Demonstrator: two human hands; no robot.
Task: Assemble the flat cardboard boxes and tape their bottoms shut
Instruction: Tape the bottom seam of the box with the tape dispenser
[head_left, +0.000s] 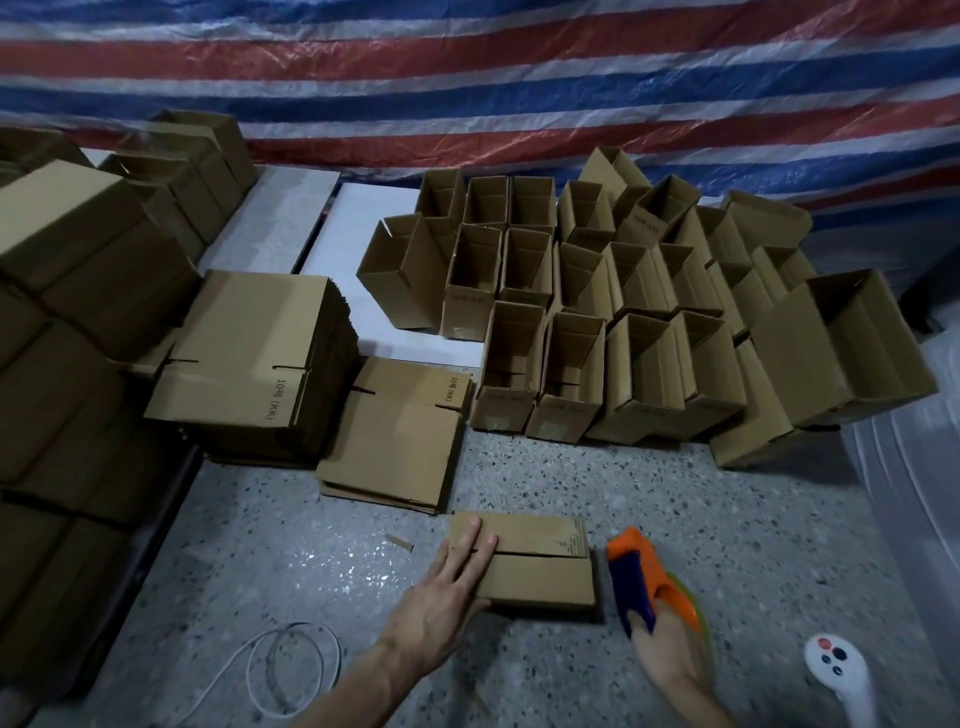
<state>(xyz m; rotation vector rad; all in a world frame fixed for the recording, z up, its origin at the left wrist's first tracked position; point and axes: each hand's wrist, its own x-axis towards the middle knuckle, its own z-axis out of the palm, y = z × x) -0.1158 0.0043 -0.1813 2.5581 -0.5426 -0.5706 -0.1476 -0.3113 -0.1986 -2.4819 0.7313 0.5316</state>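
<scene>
Printed sideways in dark ink on the top sheet of the tall stack of flat boxes (249, 343), near its front fold: "10号 (KK)". Same marking, "10号 (KK)", on the top sheet of the lower stack of flat boxes (400, 436) just to the right, close to its far right corner. Faint printed lines on the front flaps of several assembled boxes (563, 410) behind, similar in length but too blurred to read. Small print and symbols along the right edge of the folded box (540, 561) in the foreground, illegible.
</scene>
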